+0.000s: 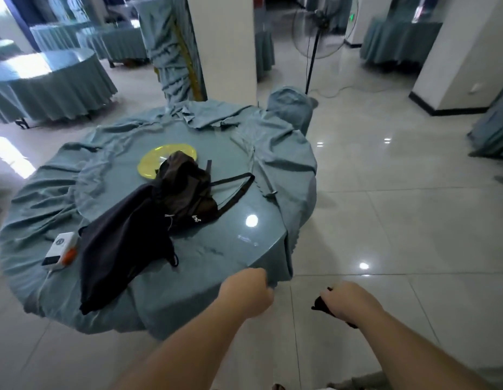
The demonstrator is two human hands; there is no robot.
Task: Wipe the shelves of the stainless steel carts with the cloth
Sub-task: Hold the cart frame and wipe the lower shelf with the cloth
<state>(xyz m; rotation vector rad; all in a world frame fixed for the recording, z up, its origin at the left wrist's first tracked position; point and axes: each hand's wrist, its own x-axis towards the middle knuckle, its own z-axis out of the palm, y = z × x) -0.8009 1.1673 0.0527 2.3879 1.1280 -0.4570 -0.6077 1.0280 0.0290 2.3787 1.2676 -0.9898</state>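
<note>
cloth (321,303), one, dark, gripped in right hand (347,302), left hand (248,292) pinching one teal tablecloth (188,294)

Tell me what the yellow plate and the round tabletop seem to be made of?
The yellow plate looks like translucent plastic: light glows through it. The tabletop seems to be glass over teal cloth: it mirrors a ceiling light sharply, though clear acrylic is possible.

We have single view only, from head-worn wide-angle camera, looking forward and steeply down. Our two forearms enter from bottom edge, close to lens. Round table (239,249) sits near, left of centre. Tiled floor (399,220) fills right side. Far room curves at edges. No second view shares anything.
</note>
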